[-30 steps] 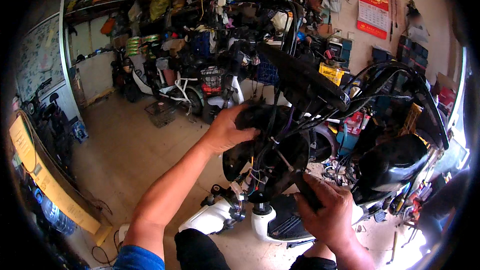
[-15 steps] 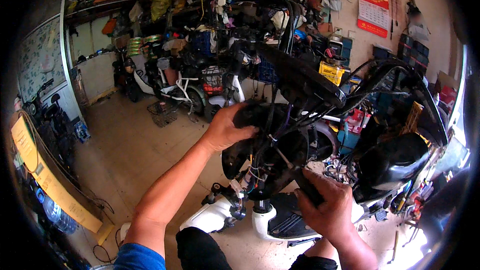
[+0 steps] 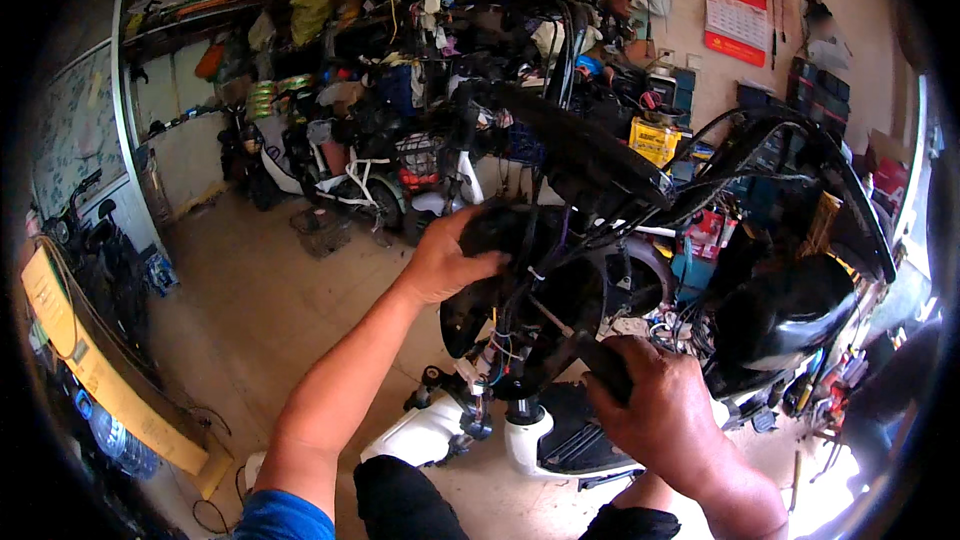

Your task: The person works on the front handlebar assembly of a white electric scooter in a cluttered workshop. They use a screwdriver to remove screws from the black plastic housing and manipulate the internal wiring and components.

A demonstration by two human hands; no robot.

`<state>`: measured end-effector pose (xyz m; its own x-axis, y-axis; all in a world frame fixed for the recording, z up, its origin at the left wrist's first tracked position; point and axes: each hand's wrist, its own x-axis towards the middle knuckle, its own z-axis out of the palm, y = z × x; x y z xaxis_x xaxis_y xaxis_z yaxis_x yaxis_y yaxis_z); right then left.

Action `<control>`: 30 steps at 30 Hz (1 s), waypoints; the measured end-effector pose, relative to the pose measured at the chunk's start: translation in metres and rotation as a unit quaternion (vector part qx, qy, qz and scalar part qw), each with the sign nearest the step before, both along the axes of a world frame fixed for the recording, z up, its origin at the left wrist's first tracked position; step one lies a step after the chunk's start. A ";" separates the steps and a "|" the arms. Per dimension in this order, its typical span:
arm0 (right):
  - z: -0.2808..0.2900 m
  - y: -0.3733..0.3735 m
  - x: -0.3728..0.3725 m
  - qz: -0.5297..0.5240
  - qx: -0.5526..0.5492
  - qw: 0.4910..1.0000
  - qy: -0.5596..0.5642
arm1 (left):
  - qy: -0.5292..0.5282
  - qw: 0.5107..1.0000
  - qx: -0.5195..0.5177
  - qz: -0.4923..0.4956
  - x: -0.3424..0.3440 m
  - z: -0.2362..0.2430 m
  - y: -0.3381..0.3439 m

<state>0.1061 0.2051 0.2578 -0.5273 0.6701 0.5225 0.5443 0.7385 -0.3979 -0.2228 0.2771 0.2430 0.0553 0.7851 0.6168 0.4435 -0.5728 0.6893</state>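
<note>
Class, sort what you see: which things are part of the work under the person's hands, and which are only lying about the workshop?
In use:
left hand
right hand
black scooter front panel
loose wiring

Lying about:
red wall calendar
white bicycle
yellow box

Single head-worn fisheye, looking down and forward, close over scooter front (image 3: 560, 320); workshop floor (image 3: 270, 310) toward 9 o'clock.
</note>
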 end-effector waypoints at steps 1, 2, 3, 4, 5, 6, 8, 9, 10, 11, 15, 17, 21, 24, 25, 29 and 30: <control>0.000 -0.001 -0.001 -0.003 0.007 1.000 -0.009 | 0.007 1.000 0.000 0.004 -0.002 -0.001 0.001; 0.000 -0.003 -0.001 -0.007 0.009 1.000 -0.010 | 0.015 1.000 0.001 0.009 -0.006 -0.003 0.002; -0.001 -0.006 0.000 -0.014 0.012 1.000 -0.012 | 0.021 1.000 0.002 0.011 -0.007 -0.004 0.005; 0.000 -0.009 -0.001 -0.019 0.015 1.000 -0.014 | 0.008 1.000 0.002 0.002 -0.005 -0.005 0.007; 0.004 -0.013 -0.004 -0.027 0.025 0.999 -0.020 | -0.005 1.000 0.002 -0.007 -0.003 -0.005 0.009; 0.008 -0.018 -0.008 -0.031 0.033 0.999 -0.025 | -0.016 1.000 -0.001 -0.012 -0.002 -0.005 0.008; 0.012 -0.024 -0.013 -0.033 0.047 0.998 -0.035 | -0.009 1.000 0.014 -0.001 -0.001 -0.005 0.006; 0.014 -0.025 -0.013 -0.034 0.055 0.997 -0.041 | -0.007 1.000 0.024 0.002 -0.001 -0.004 0.006; 0.016 -0.027 -0.014 -0.035 0.064 0.996 -0.048 | 0.013 1.000 0.020 0.007 -0.002 -0.003 0.006; 0.022 -0.030 -0.013 -0.039 0.049 0.996 -0.056 | 0.032 0.999 0.016 0.012 -0.004 -0.001 0.006; 0.053 -0.043 -0.005 -0.050 0.057 0.995 -0.065 | 0.042 0.998 0.042 0.038 -0.004 -0.008 0.010; 0.062 -0.045 -0.002 -0.061 0.049 0.995 -0.064 | 0.056 0.996 0.022 0.060 -0.005 -0.008 0.010; 0.068 -0.045 0.006 -0.088 0.029 0.993 -0.077 | 0.016 1.000 0.008 0.020 -0.002 -0.007 0.011; 0.081 -0.045 0.011 -0.087 0.075 0.981 -0.158 | 0.030 0.997 0.042 0.055 -0.007 -0.014 0.012; 0.083 -0.051 0.013 -0.088 0.068 0.984 -0.140 | 0.041 0.997 0.041 0.059 -0.007 -0.013 0.011; 0.090 -0.069 0.014 -0.112 0.061 0.985 -0.112 | 0.046 0.998 0.020 0.041 0.000 -0.006 0.014; 0.090 -0.066 0.006 -0.111 0.075 0.983 -0.126 | 0.044 0.998 0.012 0.045 -0.002 -0.005 0.011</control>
